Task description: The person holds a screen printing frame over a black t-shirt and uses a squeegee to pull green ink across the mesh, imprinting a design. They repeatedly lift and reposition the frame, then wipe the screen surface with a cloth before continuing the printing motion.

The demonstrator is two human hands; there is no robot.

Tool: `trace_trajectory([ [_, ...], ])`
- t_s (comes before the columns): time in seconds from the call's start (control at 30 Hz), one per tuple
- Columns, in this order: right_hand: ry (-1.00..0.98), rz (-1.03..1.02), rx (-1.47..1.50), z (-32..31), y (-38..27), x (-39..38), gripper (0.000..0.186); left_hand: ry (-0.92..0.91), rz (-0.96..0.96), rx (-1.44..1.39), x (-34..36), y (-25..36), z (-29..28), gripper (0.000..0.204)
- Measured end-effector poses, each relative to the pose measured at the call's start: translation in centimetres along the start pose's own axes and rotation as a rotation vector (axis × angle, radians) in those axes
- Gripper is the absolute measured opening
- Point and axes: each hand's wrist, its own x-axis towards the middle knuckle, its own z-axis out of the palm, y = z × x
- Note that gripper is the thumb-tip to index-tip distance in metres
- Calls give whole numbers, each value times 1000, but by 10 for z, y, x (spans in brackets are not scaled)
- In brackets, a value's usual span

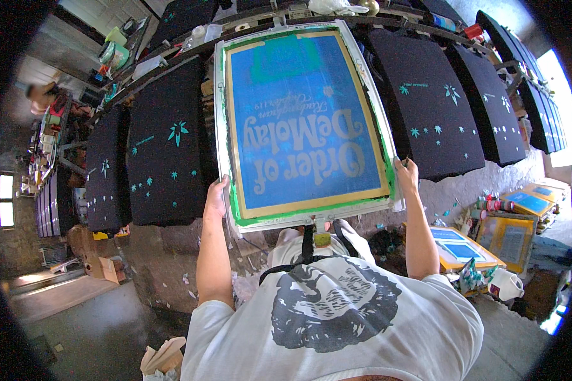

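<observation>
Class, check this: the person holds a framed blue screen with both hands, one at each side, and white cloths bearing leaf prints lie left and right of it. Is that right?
No: the head view shows the cloths are black, not white. The rest stands: left hand and right hand hold the framed screen.

A small two-pane window (pixel 6 200) glows at the left edge, set in a dim, brownish wall (pixel 24 238). Bright daylight (pixel 559 101) floods the right edge. Grey floor (pixel 102 324) spreads across the lower left, beside a pale ledge (pixel 63 295). A dark rail (pixel 400 24) curves along the top.
</observation>
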Motion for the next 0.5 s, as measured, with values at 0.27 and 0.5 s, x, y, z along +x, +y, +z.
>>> trace_trajectory([
  [0.27,-29,13,5,-5,-20,-9,32,-4,10,15,2,-2,-7,23],
  [0.5,-8,-12,12,-5,-13,-4,38,8,-4,36,-5,3,4,27],
])
